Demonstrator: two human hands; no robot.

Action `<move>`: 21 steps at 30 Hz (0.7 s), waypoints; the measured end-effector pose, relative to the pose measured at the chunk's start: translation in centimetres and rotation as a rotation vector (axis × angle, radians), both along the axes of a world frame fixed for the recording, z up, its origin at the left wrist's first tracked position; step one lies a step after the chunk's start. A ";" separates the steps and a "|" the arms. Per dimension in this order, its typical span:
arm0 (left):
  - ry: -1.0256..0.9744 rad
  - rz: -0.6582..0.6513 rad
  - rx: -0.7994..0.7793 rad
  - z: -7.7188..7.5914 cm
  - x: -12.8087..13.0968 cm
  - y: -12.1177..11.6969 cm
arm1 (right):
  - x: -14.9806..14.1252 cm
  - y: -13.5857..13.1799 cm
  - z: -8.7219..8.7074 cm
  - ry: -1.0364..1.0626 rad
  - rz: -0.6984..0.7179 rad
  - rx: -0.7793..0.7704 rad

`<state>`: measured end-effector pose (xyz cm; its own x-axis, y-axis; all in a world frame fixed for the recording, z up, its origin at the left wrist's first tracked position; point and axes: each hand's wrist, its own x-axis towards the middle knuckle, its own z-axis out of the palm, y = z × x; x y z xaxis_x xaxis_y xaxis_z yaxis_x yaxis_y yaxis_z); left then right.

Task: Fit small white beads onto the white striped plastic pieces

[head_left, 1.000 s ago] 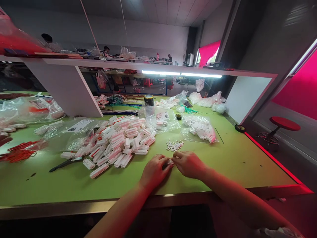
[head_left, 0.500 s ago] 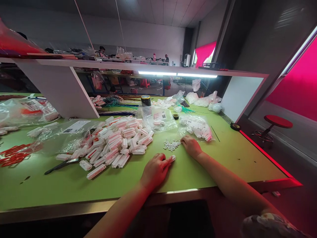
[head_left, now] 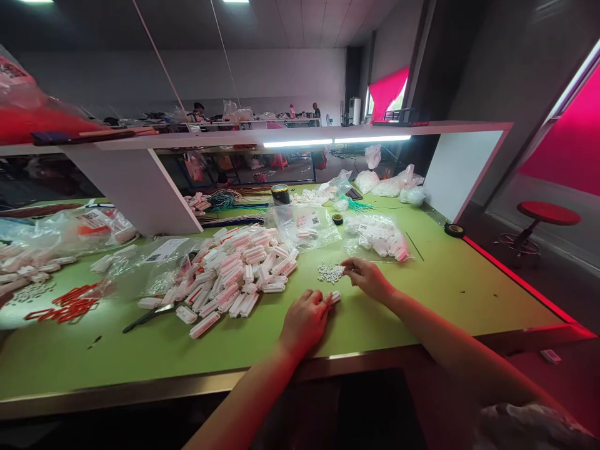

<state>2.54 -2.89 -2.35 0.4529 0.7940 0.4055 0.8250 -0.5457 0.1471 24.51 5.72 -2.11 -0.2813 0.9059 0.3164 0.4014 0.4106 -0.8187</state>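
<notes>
My left hand (head_left: 307, 320) is closed on a small white plastic connector housing (head_left: 334, 297), which pokes out past its fingertips just above the green table. At the right edge of a little heap of tiny white parts (head_left: 330, 272), my right hand (head_left: 368, 278) has its thumb and fingertips pinched together. Whatever is between those fingers, if anything, is too small to make out. Left of my hands lies a big pile of white and pinkish connector housings (head_left: 234, 269).
A knife (head_left: 143, 319) and red plastic strips (head_left: 70, 303) lie to the left. Clear bags (head_left: 375, 236), tape rolls (head_left: 280, 194) and wires (head_left: 225, 201) are behind the heap. A white shelf (head_left: 300, 132) spans the back. A red stool (head_left: 547, 214) stands right.
The camera view has turned a little left, so things sit further right. My right hand stays at the small heap, fingers slightly lifted. My left hand keeps its hold on the housing.
</notes>
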 end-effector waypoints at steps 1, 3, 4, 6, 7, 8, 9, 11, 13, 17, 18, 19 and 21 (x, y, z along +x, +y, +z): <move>0.001 0.001 0.002 -0.1 -0.1 0.0 | -0.3 -0.4 0.0 0.032 0.027 -0.018; -0.012 0.007 0.005 -0.3 -0.3 0.0 | -0.8 -1.2 0.0 0.064 0.068 -0.036; -0.026 0.012 0.005 -0.4 -0.5 0.1 | -1.0 -1.5 0.0 0.065 0.078 -0.029; -0.064 0.029 -0.003 -0.6 -0.7 0.2 | -1.4 -2.0 0.0 0.050 0.079 0.020; -0.084 0.039 -0.012 -0.7 -0.8 0.2 | -1.6 -2.2 0.1 0.037 0.082 0.056; -0.103 0.046 -0.025 -0.7 -0.8 0.3 | -1.7 -2.4 0.1 0.024 0.092 0.093; -0.120 0.051 -0.040 -0.7 -0.8 0.3 | -1.8 -2.5 0.1 0.012 0.111 0.125; -0.148 0.056 -0.067 -0.5 -0.7 0.3 | -2.0 -2.8 0.1 -0.018 0.156 0.172; -0.167 0.057 -0.089 -0.4 -0.7 0.3 | -2.2 -2.9 0.1 -0.071 0.183 0.210; -0.179 0.062 -0.119 -0.1 -0.6 0.3 | -2.5 -3.3 -0.1 -0.214 0.203 0.274; -0.180 0.064 -0.122 0.0 -0.6 0.3 | -2.6 -3.4 -0.1 -0.253 0.201 0.289; -0.180 0.064 -0.124 0.0 -0.6 0.3 | -2.6 -3.5 -0.1 -0.293 0.194 0.302; -0.181 0.065 -0.124 0.0 -0.6 0.4 | -2.7 -3.7 -0.1 -0.382 0.180 0.331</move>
<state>1.99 -2.53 -2.38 0.3275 0.8681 0.3730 0.8121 -0.4604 0.3585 21.82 2.06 -2.22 -0.5740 0.7019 0.4217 0.5447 0.7118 -0.4434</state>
